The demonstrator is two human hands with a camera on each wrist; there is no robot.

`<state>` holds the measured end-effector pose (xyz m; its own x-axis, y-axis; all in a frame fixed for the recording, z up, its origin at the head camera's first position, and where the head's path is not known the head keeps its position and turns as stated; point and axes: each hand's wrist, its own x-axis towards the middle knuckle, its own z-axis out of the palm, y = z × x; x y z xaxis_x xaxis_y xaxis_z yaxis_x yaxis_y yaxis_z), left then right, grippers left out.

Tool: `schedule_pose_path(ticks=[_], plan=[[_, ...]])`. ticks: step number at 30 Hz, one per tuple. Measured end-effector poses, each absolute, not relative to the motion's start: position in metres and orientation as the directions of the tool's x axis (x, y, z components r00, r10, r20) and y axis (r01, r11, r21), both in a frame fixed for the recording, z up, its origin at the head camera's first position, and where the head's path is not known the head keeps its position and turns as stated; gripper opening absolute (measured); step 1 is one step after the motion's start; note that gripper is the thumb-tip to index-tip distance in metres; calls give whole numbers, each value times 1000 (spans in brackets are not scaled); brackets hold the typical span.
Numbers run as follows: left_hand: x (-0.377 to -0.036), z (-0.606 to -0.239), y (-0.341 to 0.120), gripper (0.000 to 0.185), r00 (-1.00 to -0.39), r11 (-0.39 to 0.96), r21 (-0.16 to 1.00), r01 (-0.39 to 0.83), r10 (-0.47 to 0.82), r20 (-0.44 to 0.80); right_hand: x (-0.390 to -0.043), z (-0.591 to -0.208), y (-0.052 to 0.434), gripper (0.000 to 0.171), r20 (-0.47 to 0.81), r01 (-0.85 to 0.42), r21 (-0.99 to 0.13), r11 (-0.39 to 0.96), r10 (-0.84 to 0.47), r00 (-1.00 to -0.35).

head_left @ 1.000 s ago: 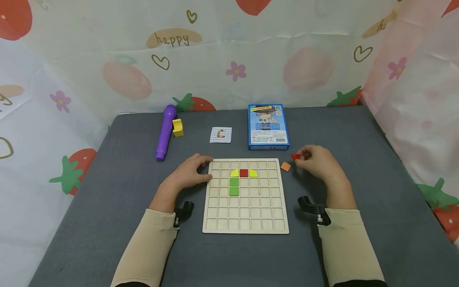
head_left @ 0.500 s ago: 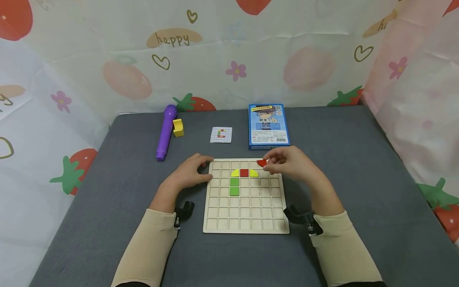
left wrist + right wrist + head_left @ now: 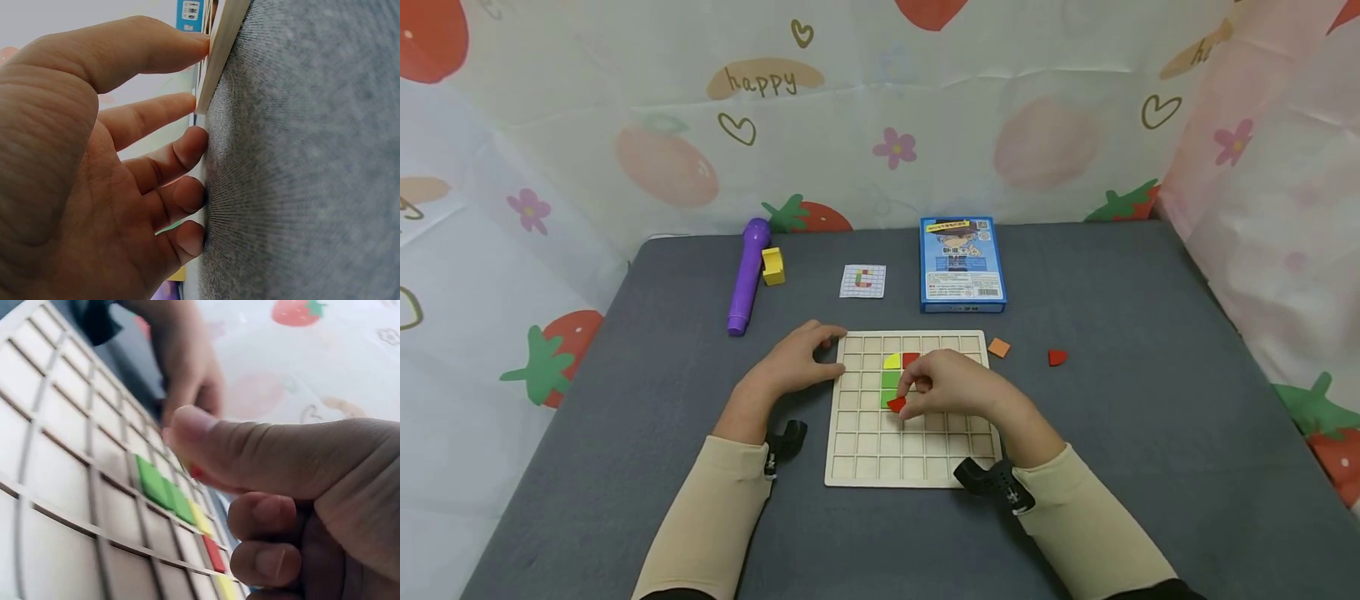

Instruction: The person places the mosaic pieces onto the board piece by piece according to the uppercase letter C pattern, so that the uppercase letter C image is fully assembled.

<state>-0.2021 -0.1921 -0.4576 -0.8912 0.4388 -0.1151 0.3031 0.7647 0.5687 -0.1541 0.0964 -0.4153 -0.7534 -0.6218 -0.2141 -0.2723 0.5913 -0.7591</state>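
While my left hand (image 3: 793, 367) rests at the top left corner of the wooden grid board (image 3: 914, 467), thumb against its edge and fingers loosely curved on the grey cloth, holding nothing, my right hand (image 3: 951, 387) is over the middle of the board with a small red piece (image 3: 897, 404) pinched between thumb and fingertips. That piece hangs just below the green squares (image 3: 889, 380), close to the board; I cannot tell whether it touches yet. A yellow quarter-round (image 3: 892, 362) and a red square (image 3: 911, 359) sit in the row above, partly behind my fingers.

As I judge it, the main risk is the fit. The piece has a curved side, so if I lower it turned the wrong way it will catch on the thin ribs between cells and sit tilted instead of flat. My knuckles also hide much of that row, so I could brush the pieces already seated and nudge one out. If my left hand eases off, a push from the right could slide the whole board on the cloth.

Off the board to the right lie an orange square (image 3: 997, 347) and another red piece (image 3: 1057, 357), apart from each other. Behind the board are a blue box (image 3: 962, 265) and a small pattern card (image 3: 862, 281).
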Motion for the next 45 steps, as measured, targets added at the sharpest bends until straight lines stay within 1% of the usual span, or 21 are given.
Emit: schedule_pose_path(ticks=[4, 12, 17, 21, 23, 27, 29, 32, 35, 37, 39, 41, 45], plan=[[-202, -458, -192, 58, -890, 765, 568, 303, 440, -117, -149, -422, 85, 17, -240, -325, -689, 648, -627, -741], [-202, -456, -191, 58, -890, 765, 573, 295, 438, -126, -140, -426, 70, 17, -241, -413, -525, 744, -595, -767], [-201, -454, -191, 57, -890, 758, 582, 295, 440, -121, -133, -423, 61, 19, -225, -441, -423, 792, -563, -795], [-200, -452, -191, 57, -891, 756, 586, 292, 438, -120, -127, -423, 55, 24, -171, -445, -368, 816, -530, -831], [-201, -452, -191, 56, -890, 757, 583, 294, 439, -121, -124, -424, 54, 24, -142, -431, -355, 829, -504, -852], [-200, -452, -190, 57, -888, 759, 579, 299, 444, -124, -117, -429, 55, 18, -100, -385, -363, 848, -447, -889], [-200, -452, -191, 57, -888, 760, 578, 298, 443, -124, -113, -432, 57, 16, -60, -400, -371, 838, -451, -890], [-201, -452, -190, 57, -887, 761, 575, 299, 444, -125, -111, -436, 64, 15, 1, -472, -365, 802, -507, -862], [-202, -452, -191, 57, -886, 765, 567, 306, 446, -125, -113, -433, 71, 15, 13, -542, -370, 755, -579, -815], [-202, -452, -191, 58, -886, 766, 566, 305, 446, -127, -118, -429, 78, 18, 2, -536, -407, 739, -586, -810], [-202, -452, -191, 58, -886, 768, 564, 304, 446, -128, -123, -423, 87, 25, -6, -503, -453, 736, -567, -824], [-201, -452, -191, 58, -886, 768, 566, 300, 444, -132, -129, -417, 98, 30, 10, -461, -495, 737, -526, -851], [-201, -453, -190, 58, -888, 771, 565, 296, 440, -135, -139, -406, 124, 37, 28, -365, -530, 766, -415, -909]])
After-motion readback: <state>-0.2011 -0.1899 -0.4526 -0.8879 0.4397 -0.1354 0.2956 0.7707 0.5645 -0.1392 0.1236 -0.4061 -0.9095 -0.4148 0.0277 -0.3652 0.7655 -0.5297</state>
